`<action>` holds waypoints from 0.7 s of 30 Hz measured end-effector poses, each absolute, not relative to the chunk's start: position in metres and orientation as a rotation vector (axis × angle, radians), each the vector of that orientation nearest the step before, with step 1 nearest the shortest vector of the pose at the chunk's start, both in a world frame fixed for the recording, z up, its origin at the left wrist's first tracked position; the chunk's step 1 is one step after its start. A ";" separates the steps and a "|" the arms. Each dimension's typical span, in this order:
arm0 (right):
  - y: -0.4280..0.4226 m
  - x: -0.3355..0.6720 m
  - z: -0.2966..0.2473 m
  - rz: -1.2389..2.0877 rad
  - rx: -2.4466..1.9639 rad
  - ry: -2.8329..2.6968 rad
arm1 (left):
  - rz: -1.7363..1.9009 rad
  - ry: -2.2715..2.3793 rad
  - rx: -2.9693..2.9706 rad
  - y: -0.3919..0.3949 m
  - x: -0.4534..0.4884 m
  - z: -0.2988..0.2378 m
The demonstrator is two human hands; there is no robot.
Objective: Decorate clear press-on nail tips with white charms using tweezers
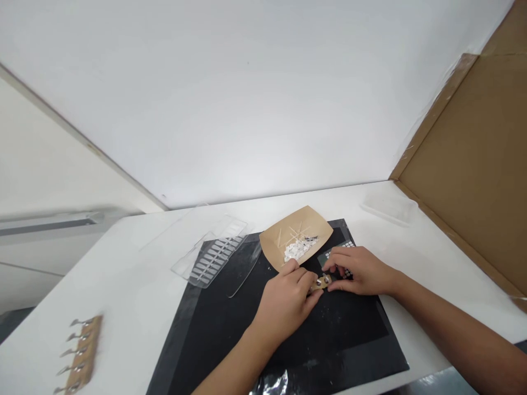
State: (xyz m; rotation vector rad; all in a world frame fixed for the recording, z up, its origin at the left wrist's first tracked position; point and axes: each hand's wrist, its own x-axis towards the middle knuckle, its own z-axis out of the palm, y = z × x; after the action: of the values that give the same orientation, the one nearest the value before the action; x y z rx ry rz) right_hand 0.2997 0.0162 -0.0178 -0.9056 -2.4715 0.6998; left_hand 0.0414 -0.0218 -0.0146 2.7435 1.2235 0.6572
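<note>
My left hand (pixel 290 291) is closed around a small wooden strip (pixel 319 283) with round metal fittings on it. Most of that strip is hidden under the fingers. At its right end, the thumb and fingers of my right hand (pixel 357 271) are pinched near a small pale piece, too small to make out. Under the right hand lies a dark card with rows of white squares (pixel 349 244), partly covered. Just beyond both hands, a brown paper tray (pixel 272 240) holds white bits and several thin sticks.
A black mat (pixel 230 329) covers the middle of the white table. A clear plastic case (pixel 218 249) of pale nail tips and a thin curved tool (pixel 246 278) lie left. Another wooden strip with metal clips (pixel 84 351) lies far left. A clear lid (pixel 389 207) sits beside the cardboard wall (pixel 465 175).
</note>
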 end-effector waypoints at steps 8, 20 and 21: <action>0.013 0.295 -0.017 0.740 -0.799 -2.443 | 0.638 1.153 2.741 -0.022 0.041 -0.013; 0.004 0.284 -0.015 0.539 -0.733 -2.476 | 0.595 1.319 2.499 -0.024 0.044 -0.014; 0.004 0.284 -0.015 0.521 -0.740 -2.477 | 0.595 1.320 2.499 -0.025 0.044 -0.014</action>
State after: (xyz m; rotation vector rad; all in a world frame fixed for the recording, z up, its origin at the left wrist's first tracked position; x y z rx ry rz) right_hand 0.2837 0.0039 -0.0152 -0.7399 -2.4768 0.5208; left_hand 0.0440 -0.0247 -0.0139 2.4993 1.3197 0.5951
